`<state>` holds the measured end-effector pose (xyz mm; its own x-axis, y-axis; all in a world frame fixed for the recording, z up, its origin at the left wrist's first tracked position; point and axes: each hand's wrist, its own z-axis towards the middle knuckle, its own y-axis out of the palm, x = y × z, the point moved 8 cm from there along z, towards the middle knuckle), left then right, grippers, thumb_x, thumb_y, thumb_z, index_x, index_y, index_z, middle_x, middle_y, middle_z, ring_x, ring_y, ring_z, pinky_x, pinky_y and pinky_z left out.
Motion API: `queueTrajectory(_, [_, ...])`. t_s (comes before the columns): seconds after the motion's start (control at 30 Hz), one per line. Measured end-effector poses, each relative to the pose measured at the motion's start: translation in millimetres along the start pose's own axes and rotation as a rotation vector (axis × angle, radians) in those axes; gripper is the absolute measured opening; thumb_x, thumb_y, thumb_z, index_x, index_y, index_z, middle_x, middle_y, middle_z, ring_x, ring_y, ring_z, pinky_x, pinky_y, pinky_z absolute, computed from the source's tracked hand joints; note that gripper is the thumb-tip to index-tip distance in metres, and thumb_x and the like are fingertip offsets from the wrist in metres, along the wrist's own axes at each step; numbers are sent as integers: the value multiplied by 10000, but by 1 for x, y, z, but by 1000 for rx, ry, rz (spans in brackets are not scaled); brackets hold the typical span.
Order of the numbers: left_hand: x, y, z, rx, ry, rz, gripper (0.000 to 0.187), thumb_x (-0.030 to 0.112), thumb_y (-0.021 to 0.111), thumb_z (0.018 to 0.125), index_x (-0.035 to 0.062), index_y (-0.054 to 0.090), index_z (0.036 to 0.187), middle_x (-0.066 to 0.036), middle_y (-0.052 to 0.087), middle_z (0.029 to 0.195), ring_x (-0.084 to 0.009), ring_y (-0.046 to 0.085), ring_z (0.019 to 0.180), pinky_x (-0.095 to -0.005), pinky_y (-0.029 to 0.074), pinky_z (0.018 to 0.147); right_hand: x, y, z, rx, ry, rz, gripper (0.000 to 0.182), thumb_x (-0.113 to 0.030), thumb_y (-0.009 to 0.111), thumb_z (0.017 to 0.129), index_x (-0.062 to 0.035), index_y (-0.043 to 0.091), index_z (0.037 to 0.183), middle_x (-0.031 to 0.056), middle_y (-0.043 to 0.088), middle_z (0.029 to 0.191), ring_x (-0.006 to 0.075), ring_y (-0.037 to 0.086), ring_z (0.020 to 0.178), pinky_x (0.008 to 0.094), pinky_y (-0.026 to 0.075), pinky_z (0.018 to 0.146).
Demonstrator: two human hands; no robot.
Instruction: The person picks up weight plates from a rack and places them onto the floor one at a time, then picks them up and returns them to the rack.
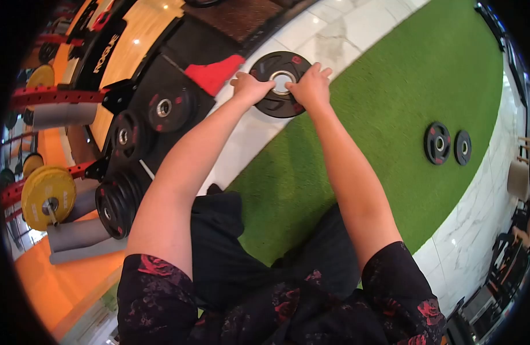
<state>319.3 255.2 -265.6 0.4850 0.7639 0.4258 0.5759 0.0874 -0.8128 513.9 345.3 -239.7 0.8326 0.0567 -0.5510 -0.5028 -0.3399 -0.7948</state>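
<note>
Both hands grip a black weight plate [280, 84] lying flat on the pale marble floor [248, 135] at the edge of the green turf [391, 98]. The left hand [250, 87] and right hand [311, 86] clasp it from either side, fingers curled at its steel-ringed centre hole. It is round, matte, rubbery, with red markings. Two smaller plates [447, 144] rest well apart on the turf.

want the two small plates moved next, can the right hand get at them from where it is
Probably not without stepping over: the right hand is on the large plate, and the two small plates lie well off across bare turf.
</note>
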Motion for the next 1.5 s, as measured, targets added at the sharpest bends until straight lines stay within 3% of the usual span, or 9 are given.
queueTrajectory(0.2, [-162,-164,24,217,-182,10,1106,510,884,641,-203,389,1327,-398,489,1330,-453,534,1267,-443,505,1025,-200,107,-34,-86,-238,21,894,-382,919,685,56,400,1266,289,447,1297,493,606,1114,493,561,915])
queueTrajectory(0.4, [-309,-229,37,241,-392,-70,1059,506,866,682,-161,387,1351,-387,475,1341,-436,599,1193,-442,536,987,-325,217,-71,-264,-324,-112,886,-414,907,711,31,403,1287,251,431,1299,450,621,1102,473,569,903])
queueTrajectory(0.67, [-370,-227,66,174,-453,-12,1026,503,863,691,-115,403,1369,-351,481,1352,-427,620,1169,-446,539,985,-349,303,-68,-283,-409,-420,959,-568,840,748,82,453,1337,183,487,1277,359,546,1163,418,506,952])
queueTrajectory(0.9, [-383,-210,76,144,-459,11,1015,520,854,697,-114,430,1366,-352,482,1366,-441,606,1192,-457,524,1007,-355,302,-75,-360,-461,-489,946,-518,870,730,86,437,1314,241,477,1306,394,579,1141,422,527,934])
queueTrajectory(1.0, [-381,-209,76,198,-448,67,1039,540,846,699,-130,424,1372,-363,477,1375,-462,585,1220,-483,506,1022,-348,303,-69,-251,-465,-410,955,-509,877,719,101,431,1304,239,485,1283,410,590,1122,414,558,916])
queueTrajectory(1.1, [-395,-195,98,116,-379,311,1089,647,785,728,-152,407,1365,-404,459,1374,-506,520,1272,-531,465,1048,-340,293,-69,-291,-498,-338,978,-526,856,739,117,414,1328,251,482,1277,411,583,1138,412,576,906])
queueTrajectory(1.17, [-354,-211,84,171,-328,425,1026,613,733,805,-134,350,1395,-408,448,1359,-529,505,1256,-549,458,1043,-326,284,-59,-376,-373,-183,920,-541,810,788,77,434,1356,232,467,1333,438,565,1199,446,568,924])
queueTrajectory(1.3, [-263,-214,99,319,-51,449,824,513,692,875,-27,405,1428,-324,458,1411,-512,495,1271,-536,447,1060,-269,218,-19,-281,-282,-47,758,-496,785,812,20,507,1293,191,494,1333,365,604,1166,461,559,930])
queueTrajectory(1.5, [-54,-111,86,194,267,333,705,470,681,895,-22,504,1368,-293,591,1314,-454,579,1219,-493,469,1040,-38,50,53,6,39,-72,679,-486,757,839,-36,541,1299,182,519,1344,364,586,1188,496,543,915])
